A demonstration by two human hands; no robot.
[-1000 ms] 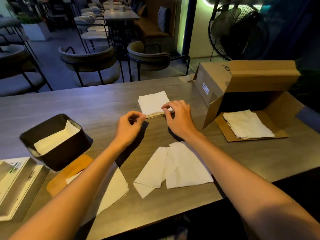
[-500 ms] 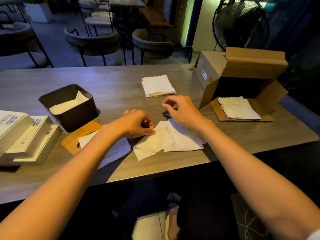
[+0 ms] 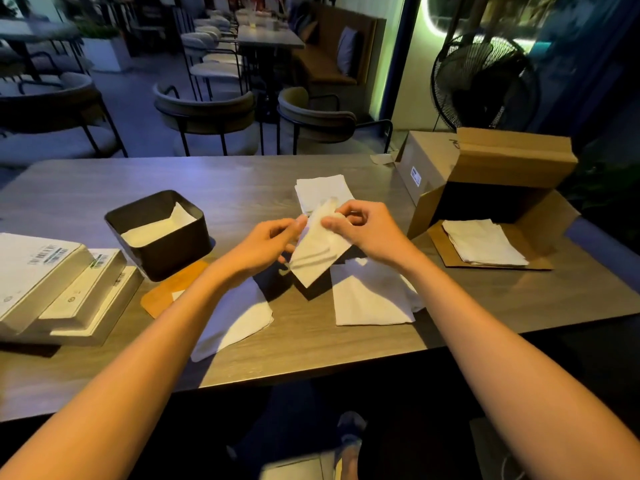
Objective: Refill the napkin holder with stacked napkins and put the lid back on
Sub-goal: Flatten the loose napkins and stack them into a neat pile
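A white napkin (image 3: 317,249) hangs above the table, pinched by both hands. My left hand (image 3: 266,245) holds its left edge and my right hand (image 3: 367,226) pinches its top right corner. The dark napkin holder (image 3: 161,258) stands open at the left with a few napkins inside. Its tan lid (image 3: 169,289) lies flat on the table in front of it. A neat napkin stack (image 3: 322,190) sits behind my hands. Loose napkins lie below my right hand (image 3: 370,296) and under my left forearm (image 3: 242,320).
An open cardboard box (image 3: 491,168) lies on its side at the right, with napkins (image 3: 481,242) on its flap. Flat white boxes (image 3: 52,289) are piled at the left edge. Chairs and a floor fan (image 3: 485,81) stand beyond the table (image 3: 86,188).
Both hands reached down to the loose napkins near the front edge, took one, and lifted it off the table. The camera view shifted as well.
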